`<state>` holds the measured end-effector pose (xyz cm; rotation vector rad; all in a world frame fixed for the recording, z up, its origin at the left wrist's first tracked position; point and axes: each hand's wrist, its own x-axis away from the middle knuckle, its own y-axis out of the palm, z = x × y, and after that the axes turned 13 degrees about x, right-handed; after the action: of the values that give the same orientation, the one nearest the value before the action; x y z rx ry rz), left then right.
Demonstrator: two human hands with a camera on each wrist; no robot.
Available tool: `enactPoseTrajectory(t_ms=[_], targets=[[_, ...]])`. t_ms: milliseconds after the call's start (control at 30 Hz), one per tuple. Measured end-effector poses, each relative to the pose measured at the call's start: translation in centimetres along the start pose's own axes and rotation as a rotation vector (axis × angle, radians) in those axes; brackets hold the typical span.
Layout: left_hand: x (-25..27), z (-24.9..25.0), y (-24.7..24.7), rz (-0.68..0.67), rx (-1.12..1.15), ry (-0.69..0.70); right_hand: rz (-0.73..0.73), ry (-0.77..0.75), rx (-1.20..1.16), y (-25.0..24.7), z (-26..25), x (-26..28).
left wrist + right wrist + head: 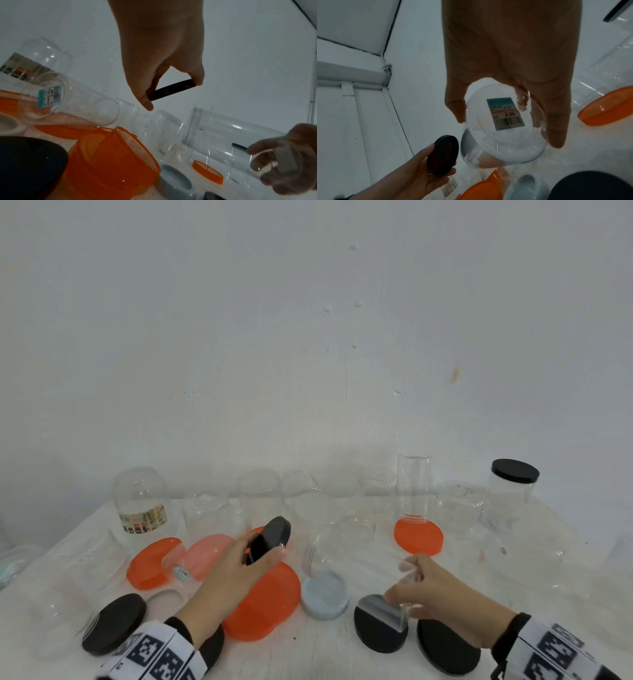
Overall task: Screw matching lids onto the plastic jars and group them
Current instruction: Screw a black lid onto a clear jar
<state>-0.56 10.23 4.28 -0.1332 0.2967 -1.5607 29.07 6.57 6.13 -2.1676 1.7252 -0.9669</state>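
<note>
The left hand (236, 563) is pinching a small black lid (269, 539) by its rim, thumb on one edge and fingers on the opposite edge, and is holding it tilted on edge above the table (342, 645). In the left wrist view the lid (171, 90) is showing as a dark band spanning the gap between thumb and fingertip, sticking out beyond the palm. In the right wrist view the same lid (443, 155) is sitting upright against the left fingers, just beside the jar.

The right hand (442, 597) is gripping a clear jar (346, 549), lying on its side, with its fingers curled round the base end; the mouth is pointing toward the left hand and the lid. From the right wrist the jar's base (503, 124) is facing the camera with a price sticker (505, 113) on it, fingers wrapped on either side. The lid and the jar's mouth are near each other but apart.

On the table below the hands are lying several orange lids, the biggest (267, 601) under the left wrist, a pale grey lid (323, 595), and black lids (114, 623) near the front edge. A row of clear jars is standing along the wall, one at the far right already capped with a black lid (513, 470)
</note>
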Motion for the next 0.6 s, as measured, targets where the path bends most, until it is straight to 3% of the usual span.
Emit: enactPoseTrajectory(t_ms=[133,467,600], targets=[[-0.4,0.2,-0.3,0.052,0.106,-0.129,-0.123,-0.002,-0.169,1.2,-0.1,-0.1],[-0.4,0.9,-1.0,0.044,0.291,-0.162,-0.239,-0.057,-0.26,5.0,-0.8,-1.8],[-0.2,1.3,-1.1,0.037,0.316,-0.161,-0.283,-0.034,-0.121,6.4,-0.6,-2.8]])
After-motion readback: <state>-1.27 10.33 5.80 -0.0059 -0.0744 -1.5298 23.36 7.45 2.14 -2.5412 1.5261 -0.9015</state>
